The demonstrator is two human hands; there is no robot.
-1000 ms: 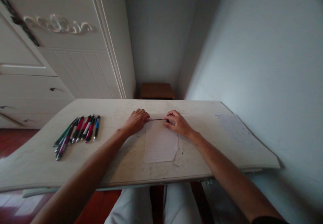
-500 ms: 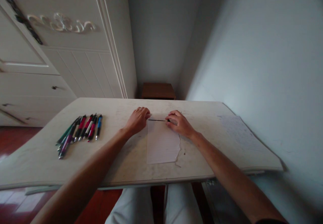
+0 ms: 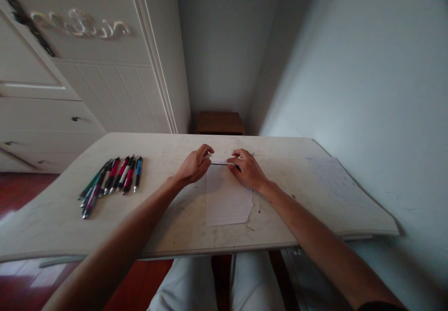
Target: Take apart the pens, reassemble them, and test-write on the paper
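Note:
A thin dark stick, like a pen refill (image 3: 219,164), stretches level between my two hands above the top of a sheet of paper (image 3: 229,203). My left hand (image 3: 196,163) is closed at the stick's left end, and a small pale bit shows at its fingertips (image 3: 207,156). At the other end, my right hand (image 3: 247,168) pinches the stick between thumb and fingers, where a darker, thicker part shows. The paper lies flat, its right edge torn and ragged.
Several pens (image 3: 115,175) lie grouped on the left of the white table (image 3: 168,236). A handwritten sheet (image 3: 336,180) rests at the right. Small scraps lie beside the torn paper. A white cabinet (image 3: 115,96) stands at the left, a wall (image 3: 367,91) at the right.
My left hand has turned, its index finger and thumb rising a little. The right hand stays about where it was, still pinching the stick. The view has shifted slightly.

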